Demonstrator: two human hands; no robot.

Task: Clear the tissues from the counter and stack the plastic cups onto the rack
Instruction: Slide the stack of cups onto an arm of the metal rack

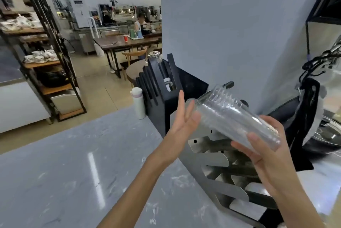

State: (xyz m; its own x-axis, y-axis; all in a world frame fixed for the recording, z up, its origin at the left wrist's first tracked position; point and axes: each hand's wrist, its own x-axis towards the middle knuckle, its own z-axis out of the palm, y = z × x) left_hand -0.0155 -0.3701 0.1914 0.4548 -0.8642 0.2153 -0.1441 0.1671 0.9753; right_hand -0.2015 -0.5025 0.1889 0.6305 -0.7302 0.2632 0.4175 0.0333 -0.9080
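A stack of clear plastic cups [230, 117] lies tilted in the air above the steel cup rack [208, 155]. The rims point up and left, the bases down and right. My right hand [265, 152] grips the base end from below. My left hand [182, 118] is open, fingers spread, its palm against the rim end of the stack. The rack's slanted metal slots lie beneath both hands on the grey marble counter [73, 172]. I see no tissues on the counter.
A black slotted holder [160, 87] stands behind the rack, with a white bottle [138, 104] to its left at the counter's far edge. Black bags and a steel pan [330, 135] sit at the right. A grey wall [230, 24] rises behind.
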